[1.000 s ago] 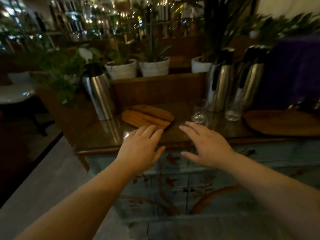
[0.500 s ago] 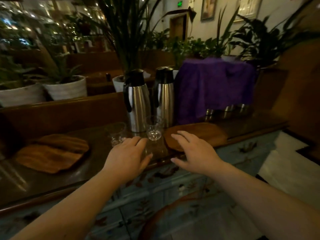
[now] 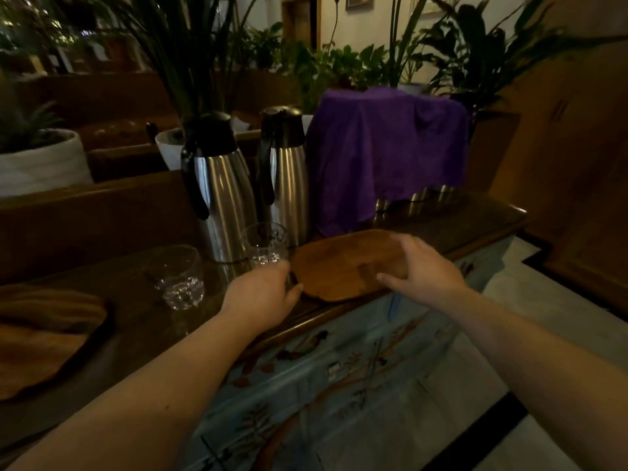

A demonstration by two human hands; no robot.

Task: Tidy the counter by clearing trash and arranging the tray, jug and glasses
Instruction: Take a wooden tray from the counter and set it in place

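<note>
An oval wooden tray (image 3: 339, 263) lies on the dark counter (image 3: 136, 321) near its front edge. My left hand (image 3: 263, 294) is at the tray's left end, fingers curled by its rim. My right hand (image 3: 421, 266) rests over the tray's right end, fingers spread on it. Two clear glasses stand to the left: one (image 3: 266, 244) just behind my left hand, another (image 3: 180, 277) further left. Two steel jugs with black lids (image 3: 221, 192) (image 3: 285, 171) stand behind the glasses.
More wooden trays (image 3: 40, 338) are stacked at the counter's left. A purple cloth (image 3: 387, 147) covers something at the back right, with metal items (image 3: 421, 195) under it. Potted plants line the ledge behind. The painted cabinet front (image 3: 339, 385) drops below the counter edge.
The view has swung right and moved closer to the counter. Both hands have reached forward from the counter's edge to the two ends of the oval tray.
</note>
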